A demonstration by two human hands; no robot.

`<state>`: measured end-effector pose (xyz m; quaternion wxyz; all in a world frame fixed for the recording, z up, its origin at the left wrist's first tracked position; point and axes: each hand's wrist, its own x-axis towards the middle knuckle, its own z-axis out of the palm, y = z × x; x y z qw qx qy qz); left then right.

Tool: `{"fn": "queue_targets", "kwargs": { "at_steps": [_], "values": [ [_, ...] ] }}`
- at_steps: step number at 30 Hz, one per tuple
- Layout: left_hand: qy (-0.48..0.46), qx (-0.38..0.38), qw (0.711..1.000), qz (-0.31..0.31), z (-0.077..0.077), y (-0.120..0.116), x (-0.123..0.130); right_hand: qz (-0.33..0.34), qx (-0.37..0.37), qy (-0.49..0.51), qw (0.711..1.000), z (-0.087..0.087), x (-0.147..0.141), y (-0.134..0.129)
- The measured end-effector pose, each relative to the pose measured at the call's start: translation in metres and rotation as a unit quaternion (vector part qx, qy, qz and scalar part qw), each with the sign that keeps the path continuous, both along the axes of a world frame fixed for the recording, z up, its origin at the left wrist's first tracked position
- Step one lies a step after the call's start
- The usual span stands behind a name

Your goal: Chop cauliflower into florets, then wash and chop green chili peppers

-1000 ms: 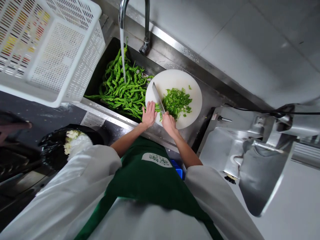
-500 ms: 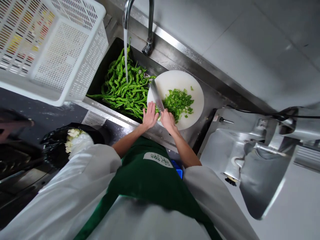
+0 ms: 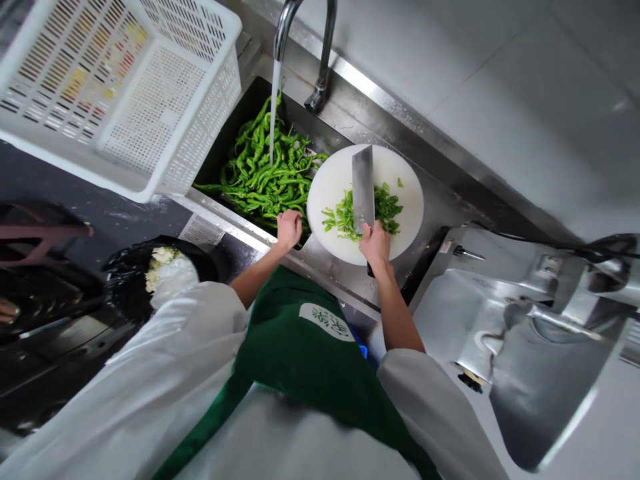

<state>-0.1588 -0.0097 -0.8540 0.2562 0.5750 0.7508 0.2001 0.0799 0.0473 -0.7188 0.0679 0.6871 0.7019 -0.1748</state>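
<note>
Long green peppers (image 3: 270, 173) fill the sink basin (image 3: 203, 163), with water falling on them from the faucet (image 3: 286, 30). A round white cutting board (image 3: 330, 193) rests over the basin's right side and bears chopped green pepper (image 3: 387, 210). My right hand (image 3: 376, 245) is wrapped round the handle of a cleaver (image 3: 363, 190), whose wide blade lies over the chopped pieces. At the basin's front edge, beside the peppers, is my left hand (image 3: 289, 229), its fingers curled; whether anything is in them is hidden.
A white plastic basket (image 3: 200, 127) stands at the upper left. Below it is a black-lined bin (image 3: 123, 287) with scraps. A metal machine (image 3: 540, 360) is at the right, and a pink stool (image 3: 40, 233) at the far left.
My right hand has moved the cleaver rightward, from the board's left side onto the chopped pieces. My left hand has left the board for the basin's edge, its fingers now curled. The view has shifted.
</note>
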Motion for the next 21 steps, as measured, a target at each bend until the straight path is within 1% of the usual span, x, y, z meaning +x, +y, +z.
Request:
{"fn": "queue_targets", "kwargs": {
  "at_steps": [2,3,4,6,7,9,10,11,12,13,14,16,17,18,19,20,21],
  "values": [
    [0.008,-0.109,0.989,-0.098,-0.019,-0.002,-0.025,-0.003,0.007,-0.004,1.0,0.005,0.001,0.001],
    [0.012,-0.153,0.978,-0.144,-0.028,-0.002,-0.033,-0.003,0.008,-0.004,1.0,0.007,0.002,0.002],
    [0.016,-0.183,0.967,-0.176,-0.036,-0.001,-0.038,-0.004,0.009,-0.003,1.0,0.009,0.001,0.002],
    [0.016,-0.203,0.959,-0.199,-0.046,0.003,-0.043,-0.001,0.004,0.0,1.0,0.013,0.0,0.0],
    [0.016,-0.202,0.958,-0.203,-0.048,0.004,-0.044,0.002,0.0,0.0,1.0,0.014,-0.002,-0.003],
    [0.007,-0.173,0.964,-0.2,-0.045,0.005,-0.051,0.018,-0.018,0.003,1.0,0.015,-0.007,-0.013],
    [-0.01,-0.138,0.973,-0.183,-0.04,0.003,-0.057,0.031,-0.031,0.006,0.999,0.014,-0.009,-0.019],
    [-0.038,-0.09,0.983,-0.153,-0.033,0.0,-0.066,0.046,-0.046,0.011,0.998,0.012,-0.012,-0.026],
    [-0.078,-0.037,0.99,-0.109,-0.024,-0.003,-0.077,0.06,-0.063,0.015,0.996,0.009,-0.014,-0.033],
    [-0.13,0.015,0.99,-0.054,-0.013,-0.008,-0.089,0.073,-0.08,0.019,0.994,0.005,-0.015,-0.039],
    [-0.186,0.058,0.981,0.005,0.0,-0.012,-0.1,0.081,-0.095,0.021,0.992,0.001,-0.016,-0.044],
    [-0.293,0.114,0.943,0.113,0.029,-0.019,-0.115,0.084,-0.119,0.021,0.989,-0.007,-0.013,-0.051],
    [-0.342,0.132,0.918,0.153,0.042,-0.021,-0.117,0.078,-0.124,0.019,0.989,-0.01,-0.01,-0.052],
    [-0.387,0.144,0.893,0.176,0.054,-0.021,-0.113,0.068,-0.124,0.016,0.99,-0.013,-0.006,-0.051],
    [-0.429,0.151,0.872,0.183,0.064,-0.02,-0.104,0.055,-0.121,0.011,0.991,-0.014,0.0,-0.05],
    [-0.466,0.15,0.854,0.177,0.071,-0.017,-0.091,0.04,-0.116,0.004,0.992,-0.015,0.006,-0.047],
    [-0.501,0.142,0.838,0.163,0.074,-0.014,-0.073,0.025,-0.111,-0.004,0.993,-0.014,0.012,-0.044]
  ]
}}
